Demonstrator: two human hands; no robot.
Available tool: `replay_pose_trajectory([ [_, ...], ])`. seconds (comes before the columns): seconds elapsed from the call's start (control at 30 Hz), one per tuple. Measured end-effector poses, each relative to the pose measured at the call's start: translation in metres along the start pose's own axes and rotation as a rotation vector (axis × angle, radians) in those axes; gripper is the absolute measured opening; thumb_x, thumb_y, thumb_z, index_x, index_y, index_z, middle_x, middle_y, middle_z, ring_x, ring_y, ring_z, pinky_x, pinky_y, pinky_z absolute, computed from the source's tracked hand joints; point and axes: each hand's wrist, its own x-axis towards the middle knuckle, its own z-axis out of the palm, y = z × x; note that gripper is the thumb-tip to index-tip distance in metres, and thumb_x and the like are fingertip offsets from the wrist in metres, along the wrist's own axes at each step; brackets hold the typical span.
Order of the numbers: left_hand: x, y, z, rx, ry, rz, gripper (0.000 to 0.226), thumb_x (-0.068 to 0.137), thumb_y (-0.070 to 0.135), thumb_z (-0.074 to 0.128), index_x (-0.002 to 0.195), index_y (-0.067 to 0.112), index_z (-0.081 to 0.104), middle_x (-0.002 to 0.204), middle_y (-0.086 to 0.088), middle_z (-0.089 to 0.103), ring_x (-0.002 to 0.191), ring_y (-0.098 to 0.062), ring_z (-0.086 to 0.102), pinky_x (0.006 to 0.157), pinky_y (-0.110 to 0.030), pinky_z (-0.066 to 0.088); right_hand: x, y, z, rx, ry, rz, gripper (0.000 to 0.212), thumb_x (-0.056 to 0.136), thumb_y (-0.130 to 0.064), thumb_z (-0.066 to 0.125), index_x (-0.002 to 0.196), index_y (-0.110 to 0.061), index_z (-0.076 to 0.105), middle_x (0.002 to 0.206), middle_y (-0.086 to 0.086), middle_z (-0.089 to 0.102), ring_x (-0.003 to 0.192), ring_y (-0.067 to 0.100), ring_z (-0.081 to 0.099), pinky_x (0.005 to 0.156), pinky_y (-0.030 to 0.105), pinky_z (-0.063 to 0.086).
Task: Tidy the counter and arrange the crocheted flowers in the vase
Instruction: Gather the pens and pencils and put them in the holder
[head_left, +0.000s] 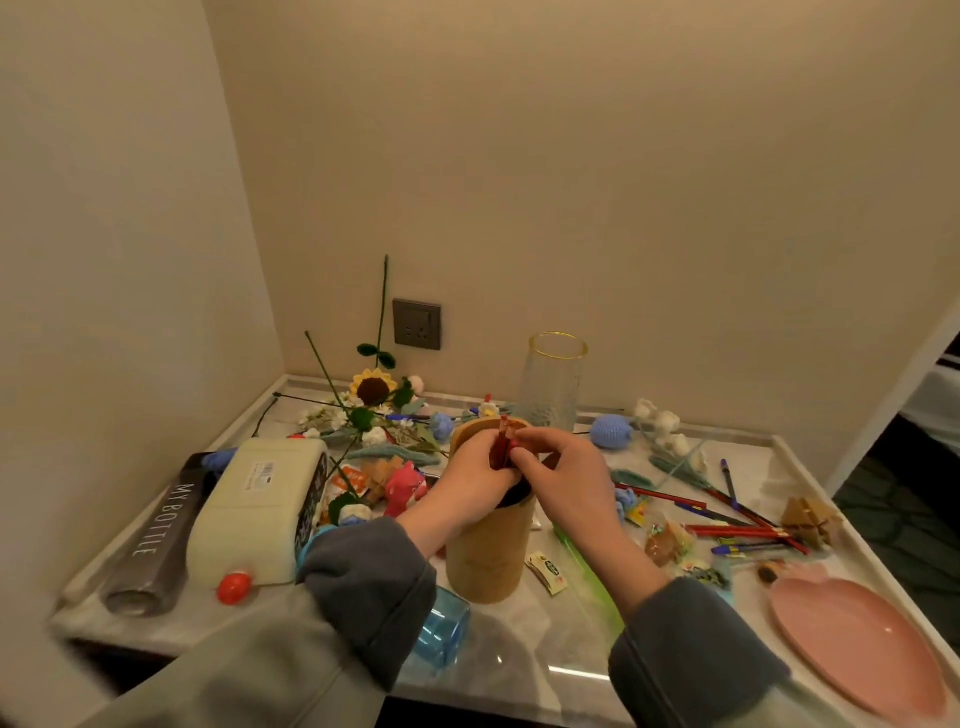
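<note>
Noted nearest, under the left forearm: a blue plastic cup (441, 629) on the counter (519, 670). Nearer than the right hand and well off to its right: a pink plate (852, 639).

Found both hands at the mouth of a tan tube (488, 561). Left hand (470, 480) curled round a bunch of red pencils (503, 441); right hand (563, 475) pinching the same bunch from the other side, lower ends inside the tube (depth not visible). Judged in hand: gathering of pencils, partly done.

Right of the right hand, yet to collect: loose pens and pencils (743, 530) among snack wrappers (667, 543). Left of the left hand: a cream box (254, 509) and a dark bottle (156, 535), lying flat.

Beyond the hands, just behind the tube: the glass vase (553, 384), upright, no stems in it. Beyond the left hand: a crocheted sunflower (373, 388) heaped with other stems. Beyond the right hand: a blue crocheted flower (612, 430) on the counter. Judged outstanding: all flower arranging, most of the tidying.
</note>
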Motion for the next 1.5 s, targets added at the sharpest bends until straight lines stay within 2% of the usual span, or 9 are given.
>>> replay_pose_trajectory([
  [0.13,-0.004,-0.002,-0.010,-0.122,0.077,0.010,0.047,0.089,-0.001,0.058,0.130,0.021,0.052,0.113,0.011,0.060,0.103,0.002,0.056,0.074,-0.003,0.047,-0.002,-0.004,-0.001,0.033,0.055,-0.039,0.027,0.084,-0.029,0.069,0.111,-0.033,0.068,0.102,-0.013,0.065,0.091,0.003,0.059,0.077,0.021,0.050],
  [0.33,-0.009,0.010,-0.037,-0.217,0.244,0.129,0.043,0.090,-0.002,0.053,0.124,0.023,0.057,0.112,0.011,0.066,0.104,0.003,0.061,0.088,-0.012,0.049,0.000,-0.042,-0.002,0.174,0.224,-0.196,0.026,0.086,-0.019,0.066,0.104,-0.037,0.062,0.091,-0.014,0.055,0.069,0.003,0.052,0.061,0.014,0.043],
  [0.53,-0.014,0.001,-0.086,-0.261,0.358,0.111,0.037,0.090,-0.003,0.051,0.114,0.022,0.062,0.101,0.008,0.068,0.091,0.004,0.064,0.080,-0.018,0.054,0.008,-0.097,0.026,0.293,0.127,-0.313,0.023,0.088,-0.010,0.063,0.101,-0.030,0.062,0.091,-0.011,0.058,0.078,0.001,0.055,0.065,0.009,0.044],
  [0.73,-0.003,-0.028,-0.151,-0.218,0.410,0.051,0.033,0.090,0.001,0.052,0.108,0.026,0.063,0.098,0.006,0.069,0.092,-0.003,0.065,0.082,-0.022,0.053,0.032,-0.130,0.081,0.366,0.005,-0.198,0.025,0.091,-0.016,0.061,0.094,-0.041,0.059,0.095,-0.012,0.059,0.076,0.001,0.057,0.064,0.014,0.046],
  [0.87,0.017,-0.055,-0.190,-0.193,0.373,0.009,0.032,0.091,0.002,0.052,0.107,0.029,0.063,0.097,0.010,0.069,0.088,0.003,0.064,0.081,-0.018,0.053,0.055,-0.136,0.122,0.371,-0.016,-0.105,0.023,0.090,-0.015,0.060,0.095,-0.038,0.060,0.098,-0.007,0.061,0.076,0.007,0.058,0.064,0.018,0.044],
  [1.03,0.055,-0.095,-0.230,-0.098,0.274,-0.075,0.031,0.092,0.004,0.052,0.111,0.027,0.061,0.107,0.006,0.066,0.104,-0.008,0.059,0.092,-0.027,0.049,0.093,-0.129,0.171,0.309,-0.036,0.037,0.022,0.091,-0.016,0.059,0.100,-0.036,0.060,0.103,-0.008,0.060,0.092,0.008,0.059,0.076,0.026,0.053],
  [1.23,0.092,-0.142,-0.252,0.059,0.112,-0.158,0.027,0.093,0.009,0.053,0.113,0.026,0.061,0.112,0.005,0.061,0.103,-0.008,0.056,0.067,-0.012,0.040,0.119,-0.102,0.226,0.230,-0.049,0.197,0.026,0.089,-0.014,0.058,0.107,-0.032,0.060,0.103,-0.007,0.062,0.095,0.009,0.060,0.083,0.034,0.055],
  [1.33,0.111,-0.161,-0.257,0.128,0.003,-0.176,0.028,0.093,0.012,0.052,0.115,0.029,0.060,0.115,0.005,0.058,0.104,-0.007,0.054,0.073,-0.015,0.041,0.128,-0.088,0.249,0.157,-0.083,0.245,0.030,0.089,-0.016,0.057,0.116,-0.029,0.059,0.099,-0.009,0.061,0.090,0.005,0.058,0.081,0.032,0.055],
  [1.5,0.141,-0.189,-0.256,0.323,-0.126,-0.190,0.037,0.095,0.012,0.045,0.128,0.028,0.053,0.132,0.001,0.053,0.117,-0.015,0.051,0.093,-0.028,0.044,0.144,-0.064,0.273,-0.062,-0.211,0.298,0.038,0.086,-0.023,0.062,0.123,-0.029,0.054,0.110,-0.008,0.060,0.099,0.010,0.057,0.084,0.032,0.053],
])
